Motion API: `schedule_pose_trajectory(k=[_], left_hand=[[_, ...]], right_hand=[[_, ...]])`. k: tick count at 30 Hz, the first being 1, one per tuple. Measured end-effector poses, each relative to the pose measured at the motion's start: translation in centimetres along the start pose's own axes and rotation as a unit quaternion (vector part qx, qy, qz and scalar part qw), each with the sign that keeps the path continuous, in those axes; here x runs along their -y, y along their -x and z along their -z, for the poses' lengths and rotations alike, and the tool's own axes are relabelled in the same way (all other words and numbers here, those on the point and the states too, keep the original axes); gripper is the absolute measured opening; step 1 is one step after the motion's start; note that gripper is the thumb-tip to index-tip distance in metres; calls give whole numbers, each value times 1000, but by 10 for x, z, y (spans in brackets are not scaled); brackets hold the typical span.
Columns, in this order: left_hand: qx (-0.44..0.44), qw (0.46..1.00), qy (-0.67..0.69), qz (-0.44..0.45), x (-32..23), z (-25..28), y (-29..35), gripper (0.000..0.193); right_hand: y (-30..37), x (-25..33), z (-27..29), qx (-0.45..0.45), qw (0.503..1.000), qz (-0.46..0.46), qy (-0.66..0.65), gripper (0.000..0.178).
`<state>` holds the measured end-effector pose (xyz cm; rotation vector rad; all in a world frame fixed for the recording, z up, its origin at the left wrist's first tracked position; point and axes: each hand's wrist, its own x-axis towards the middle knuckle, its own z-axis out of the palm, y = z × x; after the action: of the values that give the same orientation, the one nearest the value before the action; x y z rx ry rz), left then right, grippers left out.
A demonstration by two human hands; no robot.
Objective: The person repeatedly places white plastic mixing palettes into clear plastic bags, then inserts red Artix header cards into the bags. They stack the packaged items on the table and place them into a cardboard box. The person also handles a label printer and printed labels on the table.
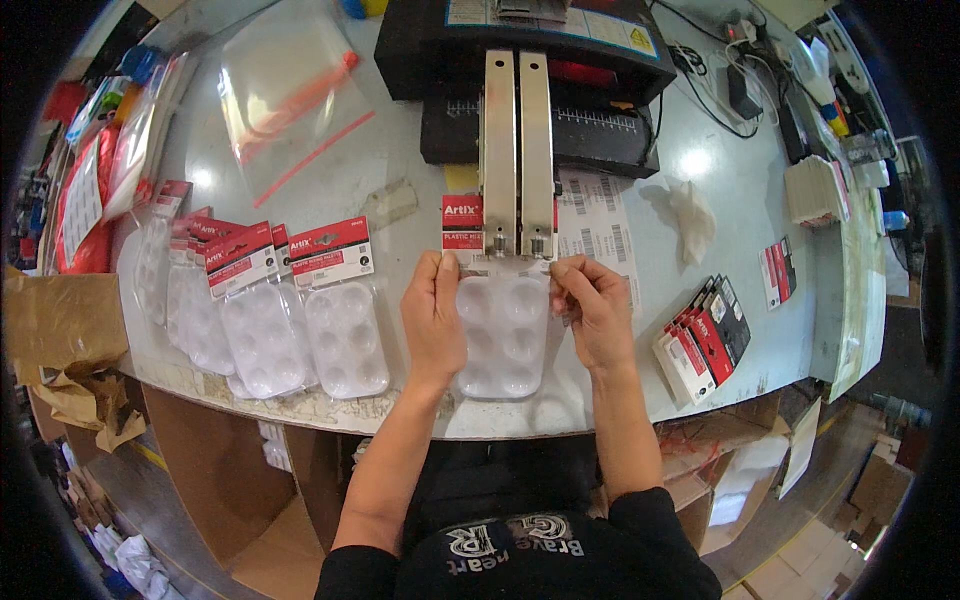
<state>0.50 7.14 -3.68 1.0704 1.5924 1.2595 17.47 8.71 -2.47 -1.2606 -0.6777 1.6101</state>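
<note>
Left hand (434,310): grip clamped on the upper left edge of a bagged white paint palette (500,335).
Right hand (592,305): grip pinched on the bag's upper right corner.
Palette: flat on the desk (700,200), its top under the twin metal bars of a black sealing machine (520,150).
Left of it: overlapping row of finished palette packs (265,320) with red header cards.
Right: stack of red and black cards (705,340).

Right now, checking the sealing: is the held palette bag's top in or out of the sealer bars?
In: the bagged white palette has its top under the bars.
</note>
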Motion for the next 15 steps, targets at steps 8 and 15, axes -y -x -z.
schedule_pose_trajectory(k=[8,15], left_hand=[[-126,988,-90,-7,-10,120,-4,28],[-237,767,-587,-107,-8,204,13,88]], right_hand=[[72,72,103,-260,814,261,449,27],[106,41,66,-108,844,252,461,24]])
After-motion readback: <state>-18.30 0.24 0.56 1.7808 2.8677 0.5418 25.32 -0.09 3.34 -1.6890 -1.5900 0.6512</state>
